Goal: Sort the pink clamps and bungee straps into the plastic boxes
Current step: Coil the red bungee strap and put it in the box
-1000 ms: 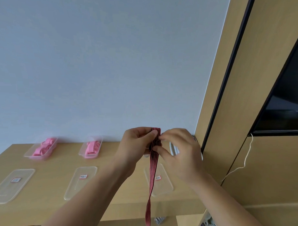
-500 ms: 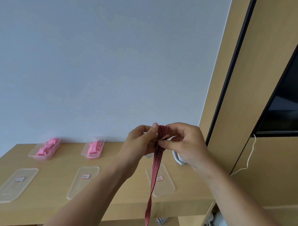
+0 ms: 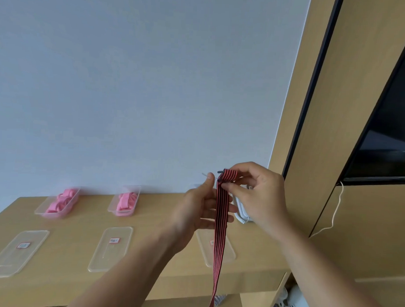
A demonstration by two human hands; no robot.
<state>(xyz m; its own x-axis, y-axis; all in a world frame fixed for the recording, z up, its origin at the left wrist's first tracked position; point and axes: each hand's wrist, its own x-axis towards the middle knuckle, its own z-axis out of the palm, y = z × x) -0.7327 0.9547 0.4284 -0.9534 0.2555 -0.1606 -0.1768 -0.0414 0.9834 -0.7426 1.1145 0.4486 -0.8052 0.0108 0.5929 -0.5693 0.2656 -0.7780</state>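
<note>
Red-and-black striped bungee strap [image 3: 221,223], pinched at its folded top by the right hand [image 3: 257,196], thumb and forefinger squeezing the fold, up in the air above the wooden desk [image 3: 79,222]. Left hand [image 3: 195,210] sits just beside it, thumb raised, fingers reaching behind the strap. Gripping or not, I can't tell. The strap hangs straight down past the desk edge, crossing a clear lid [image 3: 230,255]. Two more lids [image 3: 111,249] lie to the left, and behind them two plastic boxes [image 3: 110,208] hold pink clamps [image 3: 62,201].
</note>
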